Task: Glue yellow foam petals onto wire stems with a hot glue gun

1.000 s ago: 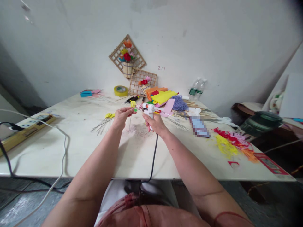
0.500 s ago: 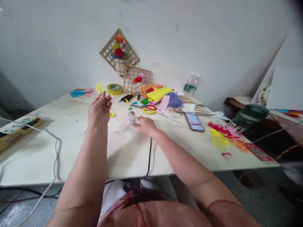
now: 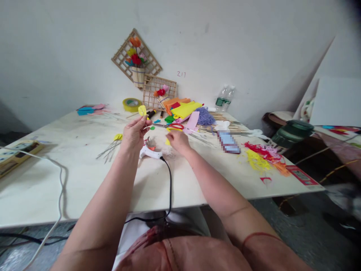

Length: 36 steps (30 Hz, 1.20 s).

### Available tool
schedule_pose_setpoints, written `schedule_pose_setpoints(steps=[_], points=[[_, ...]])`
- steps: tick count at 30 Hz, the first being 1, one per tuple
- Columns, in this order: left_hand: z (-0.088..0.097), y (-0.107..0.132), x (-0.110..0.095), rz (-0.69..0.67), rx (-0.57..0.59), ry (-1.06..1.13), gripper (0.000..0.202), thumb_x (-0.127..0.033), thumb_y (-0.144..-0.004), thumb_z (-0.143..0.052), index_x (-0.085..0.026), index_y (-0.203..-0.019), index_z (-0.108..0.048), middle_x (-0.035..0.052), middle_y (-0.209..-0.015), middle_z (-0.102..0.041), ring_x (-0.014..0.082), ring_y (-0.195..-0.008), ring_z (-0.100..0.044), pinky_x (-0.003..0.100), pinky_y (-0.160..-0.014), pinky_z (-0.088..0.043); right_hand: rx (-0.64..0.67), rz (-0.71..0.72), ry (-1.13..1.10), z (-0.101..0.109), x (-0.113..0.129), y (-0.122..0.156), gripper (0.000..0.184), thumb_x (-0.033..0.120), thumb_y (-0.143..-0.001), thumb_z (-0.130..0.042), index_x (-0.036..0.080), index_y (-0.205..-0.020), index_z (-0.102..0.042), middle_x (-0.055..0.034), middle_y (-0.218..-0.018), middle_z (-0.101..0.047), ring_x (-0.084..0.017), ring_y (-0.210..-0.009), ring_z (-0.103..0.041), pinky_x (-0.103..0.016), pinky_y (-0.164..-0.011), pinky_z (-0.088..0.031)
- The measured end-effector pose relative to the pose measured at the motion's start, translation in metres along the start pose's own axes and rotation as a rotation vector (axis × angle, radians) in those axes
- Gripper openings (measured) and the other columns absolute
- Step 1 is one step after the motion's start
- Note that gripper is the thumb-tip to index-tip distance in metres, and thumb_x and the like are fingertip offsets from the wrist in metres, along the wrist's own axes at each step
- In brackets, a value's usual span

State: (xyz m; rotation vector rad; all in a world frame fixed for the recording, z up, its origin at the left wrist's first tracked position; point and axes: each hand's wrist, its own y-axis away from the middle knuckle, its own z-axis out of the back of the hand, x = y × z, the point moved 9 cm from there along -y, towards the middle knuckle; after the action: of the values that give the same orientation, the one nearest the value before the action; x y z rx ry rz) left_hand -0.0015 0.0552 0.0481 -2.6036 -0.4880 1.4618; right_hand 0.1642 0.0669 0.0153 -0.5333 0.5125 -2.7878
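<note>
Near the centre of the frame, the left hand [image 3: 135, 131] pinches a yellow petal [image 3: 142, 110]; the right hand [image 3: 178, 142] curls by a yellow scrap [image 3: 168, 142], its grip unclear. Just below, a white glue gun [image 3: 150, 153] trails black cord [image 3: 170, 184]; scissors [image 3: 175, 126], coloured sheets [image 3: 187, 110] and purple yarn [image 3: 205, 117] crowd above.

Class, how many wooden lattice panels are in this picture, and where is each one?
2. One lattice panel is up against the wall, turned on its corner; the second panel is lower and to its right. Others could be hidden.

Glue gun [image 3: 151, 153] and scissors [image 3: 169, 126] show a craft workspace.
</note>
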Motion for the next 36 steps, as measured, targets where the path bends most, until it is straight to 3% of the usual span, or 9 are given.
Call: schedule_pose_setpoints(steps=[3,6,13,18,31,36], points=[[-0.004,0.003,0.009,0.036,0.009,-0.022,0.026,-0.027,-0.056,-0.077,-0.015,-0.076,-0.067,-0.0007,-0.062,-0.063,0.0085,-0.064,-0.06,0.018,-0.061,-0.044,0.005,-0.226,0.024,-0.002,-0.051,-0.01,0.026,0.034,-0.084,-0.045,0.022,-0.088,-0.068,-0.0044,-0.092,-0.07,-0.019,-0.088,-0.062,-0.027,-0.07,-0.044],[-0.007,0.006,0.021,0.085,0.035,-0.077,0.027,-0.029,-0.057,-0.077,-0.015,-0.077,-0.067,0.0004,-0.063,-0.064,0.0086,-0.062,-0.059,0.019,-0.059,-0.042,0.038,-0.307,-0.006,-0.012,-0.07,-0.014,0.024,0.038,-0.081,-0.051,0.023,-0.085,-0.069,-0.0026,-0.089,-0.07,-0.018,-0.084,-0.063,-0.025,-0.069,-0.044],[-0.01,0.008,0.041,0.152,0.086,-0.144,0.029,-0.032,-0.057,-0.076,-0.014,-0.079,-0.067,0.0022,-0.065,-0.066,0.0099,-0.064,-0.06,0.02,-0.06,-0.041,0.116,-0.062,0.031,-0.028,-0.046,-0.017,0.025,0.025,-0.08,-0.052,0.028,-0.098,-0.069,0.001,-0.114,-0.064,-0.018,-0.103,-0.058,-0.028,-0.082,-0.045],[-0.01,0.01,0.046,0.189,0.079,-0.151,0.029,-0.029,-0.056,-0.075,-0.013,-0.078,-0.066,0.0032,-0.066,-0.066,0.0105,-0.064,-0.06,0.021,-0.062,-0.042,0.176,0.061,0.103,-0.034,-0.036,-0.017,0.028,0.022,-0.081,-0.051,0.026,-0.102,-0.067,-0.0009,-0.116,-0.063,-0.019,-0.109,-0.054,-0.032,-0.089,-0.044],[-0.006,0.008,0.053,0.212,0.068,-0.183,0.028,-0.029,-0.057,-0.075,-0.013,-0.078,-0.066,0.0036,-0.068,-0.066,0.0102,-0.064,-0.06,0.02,-0.061,-0.042,0.201,0.032,0.209,-0.044,-0.034,-0.02,0.029,0.023,-0.087,-0.043,0.024,-0.103,-0.067,-0.0055,-0.113,-0.063,-0.021,-0.111,-0.05,-0.031,-0.083,-0.044],[-0.006,0.009,0.052,0.211,0.065,-0.185,0.028,-0.029,-0.058,-0.074,-0.012,-0.078,-0.066,0.0035,-0.068,-0.066,0.0103,-0.065,-0.06,0.021,-0.062,-0.043,0.119,0.011,0.202,-0.035,-0.036,-0.019,0.033,0.026,-0.09,-0.037,0.024,-0.103,-0.067,-0.0046,-0.116,-0.061,-0.02,-0.107,-0.052,-0.03,-0.082,-0.045]])
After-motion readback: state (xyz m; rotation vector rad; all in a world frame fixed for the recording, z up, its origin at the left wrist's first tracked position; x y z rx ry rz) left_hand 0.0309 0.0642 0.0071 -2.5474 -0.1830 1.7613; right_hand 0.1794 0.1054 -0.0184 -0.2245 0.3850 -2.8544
